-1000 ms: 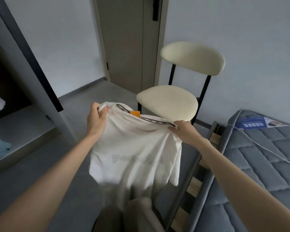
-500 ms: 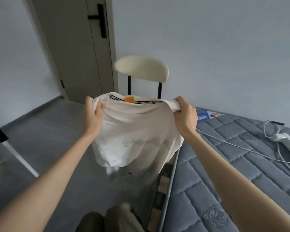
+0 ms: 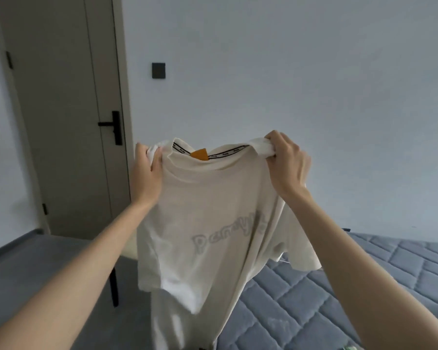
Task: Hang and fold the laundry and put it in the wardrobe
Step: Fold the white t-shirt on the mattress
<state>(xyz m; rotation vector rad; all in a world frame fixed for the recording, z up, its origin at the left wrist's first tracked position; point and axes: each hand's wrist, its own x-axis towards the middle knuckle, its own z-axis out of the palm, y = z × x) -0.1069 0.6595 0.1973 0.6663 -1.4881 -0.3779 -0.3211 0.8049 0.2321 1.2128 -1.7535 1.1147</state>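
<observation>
A cream-white T-shirt (image 3: pixel 208 223) hangs in front of me, held up by its two shoulders. It has an orange neck label, a black-and-white collar tape and pale grey lettering across the chest. My left hand (image 3: pixel 147 170) grips the left shoulder and my right hand (image 3: pixel 286 162) grips the bunched right shoulder. The shirt's body droops down and hides most of what is behind it.
A grey quilted mattress (image 3: pixel 364 286) lies at the lower right. A closed door (image 3: pixel 61 117) with a black handle stands at the left, a dark wall switch (image 3: pixel 158 70) beside it. A black chair leg (image 3: pixel 113 286) shows under the shirt's left edge. Grey floor (image 3: pixel 36 261) lies at the left.
Both hands have lifted the T-shirt higher and spread it wider. My view has turned right and up, so the chair is now hidden behind the shirt.
</observation>
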